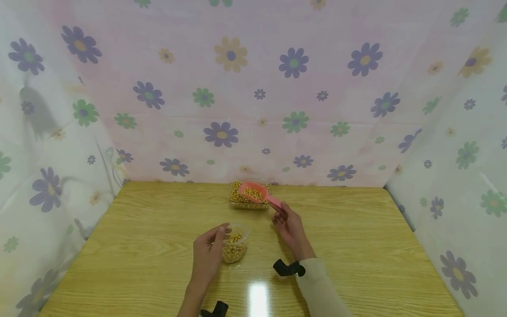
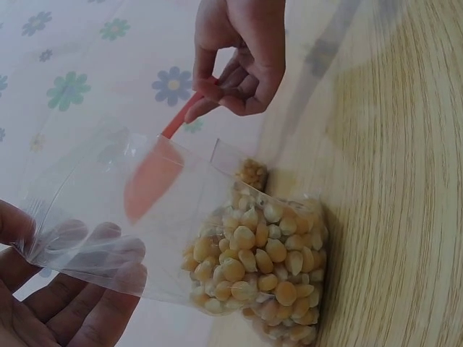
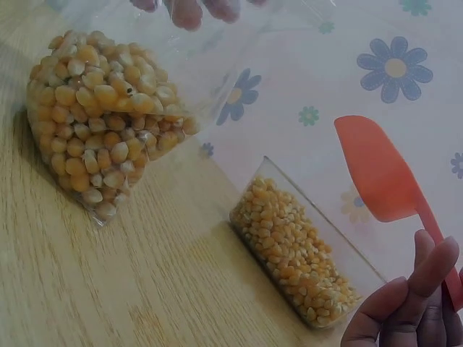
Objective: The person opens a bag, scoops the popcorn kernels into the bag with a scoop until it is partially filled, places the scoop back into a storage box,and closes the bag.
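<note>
My right hand (image 1: 291,226) pinches the handle of a red-pink scoop (image 1: 253,192), which carries corn kernels above a clear rectangular container (image 1: 250,206). Corn kernels (image 3: 289,246) fill much of that container. With thumb and fingers, my left hand (image 1: 210,246) pinches the upper edge of a clear plastic bag (image 1: 234,251). Corn kernels (image 2: 260,253) bulge in the lower part of the bag, which rests on the table. In the right wrist view the scoop (image 3: 380,173) shows its underside, so its load is hidden there.
The wood-grain table (image 1: 138,246) extends to both sides of the bag and container. A flower-print curtain (image 1: 253,105) stands behind the table and along its sides. Black wrist mounts (image 1: 289,267) sit on both wrists.
</note>
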The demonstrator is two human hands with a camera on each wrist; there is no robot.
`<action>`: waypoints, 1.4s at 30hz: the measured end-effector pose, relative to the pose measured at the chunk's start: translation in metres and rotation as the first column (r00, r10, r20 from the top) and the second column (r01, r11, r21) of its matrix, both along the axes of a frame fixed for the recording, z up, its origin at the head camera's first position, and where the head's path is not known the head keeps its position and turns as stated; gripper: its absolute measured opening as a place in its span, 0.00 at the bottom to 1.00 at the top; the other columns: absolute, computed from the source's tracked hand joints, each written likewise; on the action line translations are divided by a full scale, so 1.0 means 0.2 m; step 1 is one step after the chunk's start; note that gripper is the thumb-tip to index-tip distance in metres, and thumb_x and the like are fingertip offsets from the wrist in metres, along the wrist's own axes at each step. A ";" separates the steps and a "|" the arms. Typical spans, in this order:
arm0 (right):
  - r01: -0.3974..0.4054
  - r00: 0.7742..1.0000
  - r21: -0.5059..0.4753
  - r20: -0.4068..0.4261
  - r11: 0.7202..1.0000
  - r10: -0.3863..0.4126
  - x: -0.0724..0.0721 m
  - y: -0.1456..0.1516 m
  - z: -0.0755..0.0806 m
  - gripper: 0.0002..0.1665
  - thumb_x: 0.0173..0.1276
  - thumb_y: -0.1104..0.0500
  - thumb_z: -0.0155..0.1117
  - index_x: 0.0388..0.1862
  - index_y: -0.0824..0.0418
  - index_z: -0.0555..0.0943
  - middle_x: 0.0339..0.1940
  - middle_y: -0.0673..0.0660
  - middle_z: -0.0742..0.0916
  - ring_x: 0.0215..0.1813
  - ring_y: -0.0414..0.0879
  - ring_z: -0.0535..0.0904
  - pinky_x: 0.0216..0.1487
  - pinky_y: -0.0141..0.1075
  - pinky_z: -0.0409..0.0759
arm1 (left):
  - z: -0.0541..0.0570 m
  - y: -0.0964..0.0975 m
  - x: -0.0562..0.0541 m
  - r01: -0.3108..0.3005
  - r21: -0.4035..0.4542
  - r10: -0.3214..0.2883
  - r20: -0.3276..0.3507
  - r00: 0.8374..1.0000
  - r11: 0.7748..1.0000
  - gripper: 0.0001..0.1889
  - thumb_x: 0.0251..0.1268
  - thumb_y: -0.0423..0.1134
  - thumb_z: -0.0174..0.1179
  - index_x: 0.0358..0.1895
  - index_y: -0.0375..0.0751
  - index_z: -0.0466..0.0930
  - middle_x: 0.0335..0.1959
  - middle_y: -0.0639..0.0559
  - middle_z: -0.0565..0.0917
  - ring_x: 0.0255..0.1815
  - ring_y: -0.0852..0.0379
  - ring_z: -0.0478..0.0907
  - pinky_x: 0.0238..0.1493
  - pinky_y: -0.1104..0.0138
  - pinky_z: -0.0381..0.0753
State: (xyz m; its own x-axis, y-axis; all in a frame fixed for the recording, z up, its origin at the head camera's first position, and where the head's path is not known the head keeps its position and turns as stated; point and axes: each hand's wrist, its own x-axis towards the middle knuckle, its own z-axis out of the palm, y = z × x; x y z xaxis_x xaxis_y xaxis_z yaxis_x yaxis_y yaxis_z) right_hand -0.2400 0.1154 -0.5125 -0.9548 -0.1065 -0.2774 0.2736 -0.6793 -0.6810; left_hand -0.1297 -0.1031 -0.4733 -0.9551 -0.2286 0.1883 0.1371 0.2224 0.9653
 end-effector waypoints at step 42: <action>-0.059 0.998 0.004 -0.017 0.998 0.059 0.47 0.10 0.09 0.19 0.85 0.53 0.48 0.39 0.52 0.85 0.36 0.49 0.92 0.26 0.36 0.73 0.40 0.31 0.78 | 0.02 0.00 -0.02 0.047 -0.055 -0.045 0.032 0.998 0.997 0.17 0.82 0.38 0.51 0.49 0.31 0.88 0.48 0.39 0.89 0.46 0.41 0.87 0.44 0.63 0.86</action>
